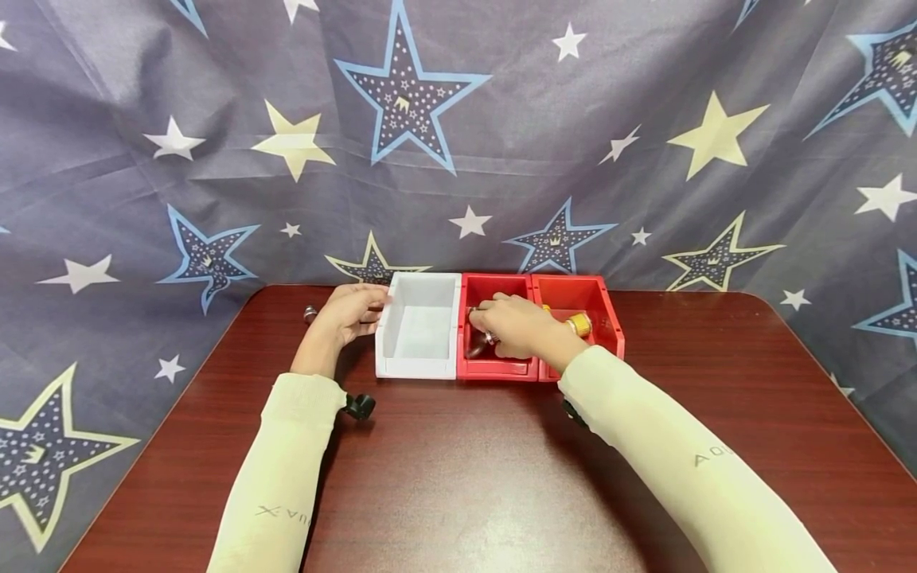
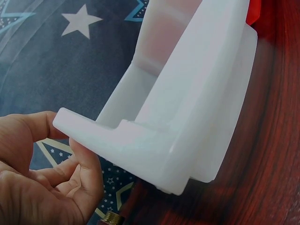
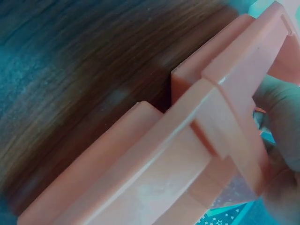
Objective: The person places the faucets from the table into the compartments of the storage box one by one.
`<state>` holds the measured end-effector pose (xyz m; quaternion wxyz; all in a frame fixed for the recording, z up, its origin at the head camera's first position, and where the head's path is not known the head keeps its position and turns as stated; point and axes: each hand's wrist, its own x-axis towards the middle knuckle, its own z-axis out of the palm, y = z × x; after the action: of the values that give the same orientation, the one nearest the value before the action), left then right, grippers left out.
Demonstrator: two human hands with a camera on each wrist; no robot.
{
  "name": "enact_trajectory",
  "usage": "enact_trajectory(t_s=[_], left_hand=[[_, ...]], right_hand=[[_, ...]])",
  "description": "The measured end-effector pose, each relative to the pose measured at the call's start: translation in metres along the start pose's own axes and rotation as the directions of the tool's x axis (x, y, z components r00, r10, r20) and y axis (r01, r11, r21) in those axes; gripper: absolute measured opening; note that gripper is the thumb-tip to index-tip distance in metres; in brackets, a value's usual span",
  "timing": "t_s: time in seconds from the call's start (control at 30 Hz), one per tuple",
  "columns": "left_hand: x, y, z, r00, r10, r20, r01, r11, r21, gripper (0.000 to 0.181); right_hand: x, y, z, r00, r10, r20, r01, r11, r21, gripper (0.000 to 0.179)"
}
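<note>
Gripping the white bin (image 2: 187, 93), the left hand (image 2: 42, 178) hides a brass fitting (image 2: 111, 218); right hand (image 1: 517, 325) pinches a metal part (image 1: 476, 345).

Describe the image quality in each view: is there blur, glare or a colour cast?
Head view: sharp, evenly lit, soft glare on the table. Left wrist view: white bin overexposed, nearly without detail. Right wrist view: close, blurred, teal cast, red bins look washed-out pink.
</note>
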<state>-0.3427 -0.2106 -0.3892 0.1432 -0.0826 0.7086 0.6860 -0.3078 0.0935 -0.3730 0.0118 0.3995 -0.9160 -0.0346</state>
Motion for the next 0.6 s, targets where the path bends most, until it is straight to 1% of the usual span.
enact_trajectory(t_s=[0.13,0.3,0.47,0.6], left_hand=[[-0.0002,0.0003,0.0002,1.0,-0.003,-0.002,0.003,1.0,-0.005,0.036],[-0.0001,-0.0002,-0.0003,1.0,-0.004,0.003,0.004,1.0,-0.012,0.039],[0.0002,-0.0005,-0.0003,1.0,-0.004,0.006,0.004,1.0,-0.017,0.037],[0.0012,-0.0003,-0.0006,1.0,-0.004,0.005,0.004,1.0,-0.014,0.033]], right_hand=[[0.0001,-0.0026,-0.0017,0.999,0.026,0.019,-0.026,0.999,-0.021,0.033],[-0.0004,-0.0057,-0.0029,0.996,0.061,0.058,-0.06,0.998,-0.019,0.035],[-0.0017,-0.0065,-0.0025,0.993,0.08,0.082,-0.078,0.996,-0.034,0.034],[-0.0016,-0.0064,-0.0019,0.993,0.09,0.082,-0.087,0.995,-0.042,0.033]])
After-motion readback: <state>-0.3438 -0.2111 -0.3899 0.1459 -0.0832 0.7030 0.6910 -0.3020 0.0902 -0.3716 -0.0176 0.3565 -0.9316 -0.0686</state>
